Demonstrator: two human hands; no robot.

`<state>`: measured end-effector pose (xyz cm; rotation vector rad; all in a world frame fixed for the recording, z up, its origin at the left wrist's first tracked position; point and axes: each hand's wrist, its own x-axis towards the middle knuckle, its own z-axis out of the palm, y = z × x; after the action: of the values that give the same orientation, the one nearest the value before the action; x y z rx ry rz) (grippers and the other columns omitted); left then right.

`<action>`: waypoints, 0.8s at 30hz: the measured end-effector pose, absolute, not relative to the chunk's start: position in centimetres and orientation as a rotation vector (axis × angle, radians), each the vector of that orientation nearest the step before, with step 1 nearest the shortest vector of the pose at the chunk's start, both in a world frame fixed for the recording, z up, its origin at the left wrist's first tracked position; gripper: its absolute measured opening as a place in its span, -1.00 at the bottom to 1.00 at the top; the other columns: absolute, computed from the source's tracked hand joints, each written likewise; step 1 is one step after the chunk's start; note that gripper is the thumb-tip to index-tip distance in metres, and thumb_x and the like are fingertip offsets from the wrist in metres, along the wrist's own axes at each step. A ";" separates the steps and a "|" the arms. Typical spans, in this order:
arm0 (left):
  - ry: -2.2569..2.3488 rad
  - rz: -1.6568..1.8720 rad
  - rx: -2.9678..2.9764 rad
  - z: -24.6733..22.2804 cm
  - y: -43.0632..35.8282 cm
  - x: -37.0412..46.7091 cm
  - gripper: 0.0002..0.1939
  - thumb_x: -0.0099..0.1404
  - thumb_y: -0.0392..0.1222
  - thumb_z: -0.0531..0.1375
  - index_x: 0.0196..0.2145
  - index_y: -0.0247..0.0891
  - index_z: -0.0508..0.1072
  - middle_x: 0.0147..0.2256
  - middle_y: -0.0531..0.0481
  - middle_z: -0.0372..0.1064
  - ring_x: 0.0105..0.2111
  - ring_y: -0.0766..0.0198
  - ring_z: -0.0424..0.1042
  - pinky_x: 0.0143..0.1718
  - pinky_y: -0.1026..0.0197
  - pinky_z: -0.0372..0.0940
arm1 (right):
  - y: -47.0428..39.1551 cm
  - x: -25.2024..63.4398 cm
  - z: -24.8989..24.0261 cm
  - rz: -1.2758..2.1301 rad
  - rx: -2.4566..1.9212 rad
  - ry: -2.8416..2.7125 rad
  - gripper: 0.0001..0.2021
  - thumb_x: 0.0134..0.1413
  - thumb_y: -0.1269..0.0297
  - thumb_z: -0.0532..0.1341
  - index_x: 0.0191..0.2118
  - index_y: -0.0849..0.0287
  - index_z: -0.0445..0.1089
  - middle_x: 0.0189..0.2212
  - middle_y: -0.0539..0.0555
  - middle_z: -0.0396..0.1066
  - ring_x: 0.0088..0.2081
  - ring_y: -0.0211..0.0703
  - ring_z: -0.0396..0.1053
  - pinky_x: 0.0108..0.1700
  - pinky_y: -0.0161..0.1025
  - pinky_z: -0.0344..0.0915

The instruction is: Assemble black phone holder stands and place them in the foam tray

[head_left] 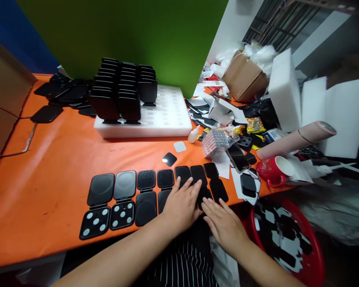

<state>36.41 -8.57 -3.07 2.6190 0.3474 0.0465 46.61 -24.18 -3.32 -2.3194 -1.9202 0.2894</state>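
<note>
From where I stand, striped clothing (182, 265) shows at the bottom centre, with a red basin (318, 255) of black and white scraps at lower right. Just above, the left hand (181, 205) lies palm down, fingers stretched over the hinged black panels (146, 208) lined up across the lower middle of the orange worktop (48, 159). The right hand (225, 227) reaches in beside it, fingers extended at the row's near edge. Both look loose, clenched on nothing I can see. The two leftmost panels carry white dots. Farther up sit a dark glossy square (169, 159) and a white square (180, 146); beyond, upper left of centre, upright black pads (104, 104) stand on white foam (149, 130).
</note>
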 end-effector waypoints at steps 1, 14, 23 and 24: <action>0.328 0.041 2.627 -3.1 -8.5 36.3 -0.26 0.17 0.01 0.07 0.20 -0.29 -0.13 0.15 -0.09 0.08 0.20 0.14 -0.10 0.20 -0.07 -0.36 | -23.9 46.5 -3.2 0.267 -2.323 -1.896 -0.62 0.16 0.36 -0.02 0.11 0.11 0.19 0.08 0.10 0.21 0.08 -0.04 0.20 0.13 0.08 0.05; 0.335 0.230 2.570 -0.8 -7.8 32.4 -0.40 0.18 0.00 0.07 0.15 -0.15 0.04 0.21 -0.01 -0.06 0.22 0.10 -0.19 0.19 -0.13 -0.25 | -8.5 50.7 0.5 0.375 -2.384 -1.446 -0.73 0.13 0.22 0.01 -0.16 0.15 0.37 -0.15 0.12 0.40 -0.11 -0.12 0.32 -0.08 -0.23 0.18; 0.574 0.243 2.493 0.1 -6.3 25.9 -0.63 0.27 -0.03 -0.02 0.03 -0.07 0.22 0.15 0.06 0.09 0.21 0.10 -0.16 0.19 -0.18 -0.22 | -0.5 52.9 -2.8 0.448 -2.541 -1.201 -0.65 -0.20 0.14 0.28 -0.27 0.25 0.36 -0.30 0.28 0.42 -0.19 0.11 0.34 -0.22 -0.12 0.20; 0.585 0.248 2.483 0.0 -6.2 25.9 -0.63 0.27 -0.03 -0.02 0.03 -0.07 0.22 0.15 0.06 0.09 0.21 0.10 -0.15 0.18 -0.19 -0.21 | -0.5 53.0 -3.0 0.455 -2.534 -1.189 -0.65 -0.21 0.14 0.28 -0.27 0.26 0.35 -0.31 0.28 0.42 -0.20 0.10 0.34 -0.22 -0.12 0.21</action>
<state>25.87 -6.21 0.01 2.4826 0.5854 0.2484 52.99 -0.53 -3.01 -2.5343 -1.1891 0.4550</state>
